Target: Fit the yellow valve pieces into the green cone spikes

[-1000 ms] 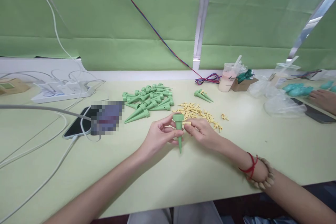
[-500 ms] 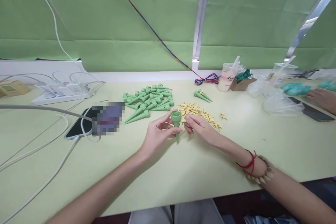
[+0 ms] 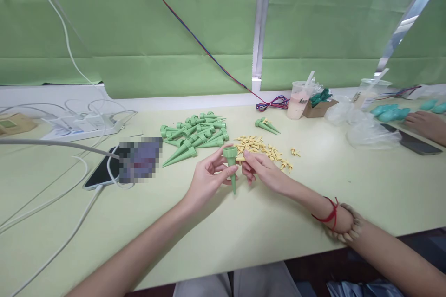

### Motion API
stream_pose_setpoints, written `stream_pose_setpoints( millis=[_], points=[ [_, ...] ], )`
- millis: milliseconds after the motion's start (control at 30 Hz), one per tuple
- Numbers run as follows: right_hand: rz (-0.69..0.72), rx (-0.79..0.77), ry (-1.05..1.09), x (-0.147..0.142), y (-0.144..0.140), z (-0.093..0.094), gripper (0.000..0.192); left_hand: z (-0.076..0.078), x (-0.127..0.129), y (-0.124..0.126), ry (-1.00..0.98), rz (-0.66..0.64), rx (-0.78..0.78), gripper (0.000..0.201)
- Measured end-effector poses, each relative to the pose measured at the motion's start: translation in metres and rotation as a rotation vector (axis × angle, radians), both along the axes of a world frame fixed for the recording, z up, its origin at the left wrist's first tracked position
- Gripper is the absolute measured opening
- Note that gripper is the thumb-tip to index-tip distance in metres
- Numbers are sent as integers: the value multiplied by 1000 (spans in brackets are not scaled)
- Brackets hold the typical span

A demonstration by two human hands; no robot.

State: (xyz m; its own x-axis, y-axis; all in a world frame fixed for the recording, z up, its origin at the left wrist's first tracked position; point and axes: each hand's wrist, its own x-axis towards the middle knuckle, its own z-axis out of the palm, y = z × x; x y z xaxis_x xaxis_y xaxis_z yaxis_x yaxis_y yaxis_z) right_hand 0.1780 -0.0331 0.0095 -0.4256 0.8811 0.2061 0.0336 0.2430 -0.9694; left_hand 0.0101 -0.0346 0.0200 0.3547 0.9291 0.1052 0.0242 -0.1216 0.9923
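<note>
My left hand (image 3: 206, 180) holds a green cone-shaped spike (image 3: 231, 167) upright, cup end up and tip down, just above the table. My right hand (image 3: 261, 171) pinches a small yellow peg (image 3: 240, 158) against the side of the spike's cup. Behind the left hand lies a pile of green spikes (image 3: 195, 135). A scatter of yellow pegs (image 3: 263, 147) lies just beyond the right hand. Two green spikes (image 3: 265, 125) lie apart, farther back.
A phone (image 3: 104, 171) with a cable lies at the left, near a power strip (image 3: 83, 125) and white cords. Drink cups (image 3: 298, 100), a small box and plastic bags (image 3: 369, 132) stand at the back right. Another person's hand (image 3: 423, 123) rests at the far right.
Both hands with the spike have drifted slightly left and back. The spike's cup tilted toward me and back upright; the yellow peg stays pressed at its side.
</note>
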Motion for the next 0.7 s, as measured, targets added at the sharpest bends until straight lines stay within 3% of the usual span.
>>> stream_pose_setpoints(
  millis=[167, 300, 367, 533, 700],
  points=[
    [-227, 354, -308, 9, 3, 0, 27, 4, 0, -1, -15, 64, -29, 66],
    [-234, 715, -525, 16, 10, -3, 22, 4, 1, -1, 19, 95, -19, 63],
    [-231, 801, -571, 17, 12, -5, 25, 2, 1, -2, 52, 97, 6, 60],
    [-232, 671, -521, 8, 7, -9, 29, -4, 1, 0, 121, 134, 118, 56],
    [-207, 482, -595, 16, 14, 0, 36, -2, 0, 8, 75, 198, 92, 58]
  ],
)
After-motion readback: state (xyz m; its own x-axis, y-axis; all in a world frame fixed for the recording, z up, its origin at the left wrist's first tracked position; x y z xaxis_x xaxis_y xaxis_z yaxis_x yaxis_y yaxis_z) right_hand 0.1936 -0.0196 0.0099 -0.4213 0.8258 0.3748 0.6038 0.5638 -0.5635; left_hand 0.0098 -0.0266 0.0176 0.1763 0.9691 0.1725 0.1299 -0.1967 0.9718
